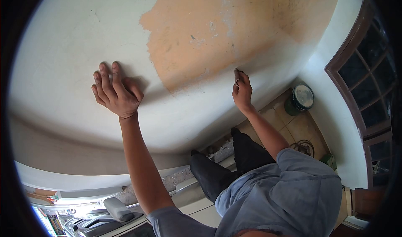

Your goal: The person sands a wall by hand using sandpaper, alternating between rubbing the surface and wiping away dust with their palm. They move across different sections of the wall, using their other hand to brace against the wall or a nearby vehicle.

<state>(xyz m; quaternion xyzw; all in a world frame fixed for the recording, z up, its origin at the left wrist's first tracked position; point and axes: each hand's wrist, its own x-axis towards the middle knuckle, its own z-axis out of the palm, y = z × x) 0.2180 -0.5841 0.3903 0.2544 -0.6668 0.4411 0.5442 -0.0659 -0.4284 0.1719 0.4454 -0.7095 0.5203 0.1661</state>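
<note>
Ahead is a wall (pixel 75 36) coated white, with a large bare orange-tan patch (pixel 188 40) whose left border is ragged. Against the white part, left of that patch, my left hand (pixel 119 92) rests with its fingers spread and holds nothing. My right hand (pixel 243 92) is closed around a small thin tool (pixel 237 74), seen nearly edge-on, and its exact kind I cannot tell. The tool's tip is right at the wall near the lower edge of the orange patch. Grey scuffs and streaks mark the patch.
A dark green bucket (pixel 302 97) with a pale top stands on the tiled floor (pixel 303 130) in the corner. A coiled hose or cable (pixel 303 147) lies nearby. At right is a brown-framed window (pixel 364 69). A vehicle with a side mirror (pixel 118 209) is close behind at lower left.
</note>
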